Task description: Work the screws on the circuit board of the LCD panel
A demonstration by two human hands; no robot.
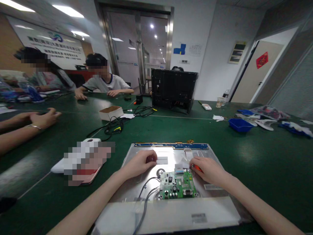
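**A metal-backed panel [151, 171], best held by its rim**

The panel lies back side up on the near part of the green table [137, 129], between our two arms. We judge it to be stiff and moderately heavy, its smooth metal likely to slide on the tabletop. The green circuit board [178, 184] in its middle and the blue strip [168, 146] along its far edge look fragile, as does the white ribbon cable [188, 154] on the far right. We would lift by the left and right edges, keeping our fingers off these and letting the dark cables [144, 209] hang slack. The pale sheet [171, 209] across the near end seems too soft to bear a pull.

Our left hand [140, 163] is over the far left of the panel, fingers curled; we cannot tell whether they hold anything. Our right hand [207, 169] closes narrowly around an orange object [197, 167], mostly hidden by the fingers, so its tip escapes us. The panel's underside is out of sight, and the cables run off the near edge of view.
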